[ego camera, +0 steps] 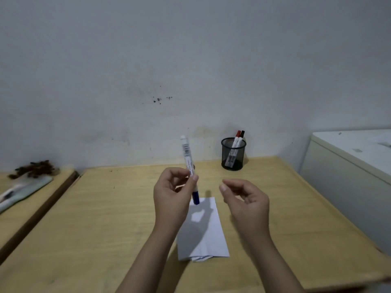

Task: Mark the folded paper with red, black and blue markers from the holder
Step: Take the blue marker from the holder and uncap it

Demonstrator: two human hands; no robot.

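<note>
head view: my left hand (172, 192) pinches the blue marker (189, 169) between thumb and fingers, almost upright, its blue cap end pointing down above the far edge of the folded paper (204, 231). my right hand (245, 199) floats just beside it, fingers loosely curled and holding nothing. paper lies flat on the wooden table (95, 229). mesh holder (232, 154) stands near the wall (red marker (236, 139) and black marker (240, 138) inside, leaning together).

Matt wood-grain table (275, 208); black wire-mesh holder (233, 154); white paper (203, 235)
</note>
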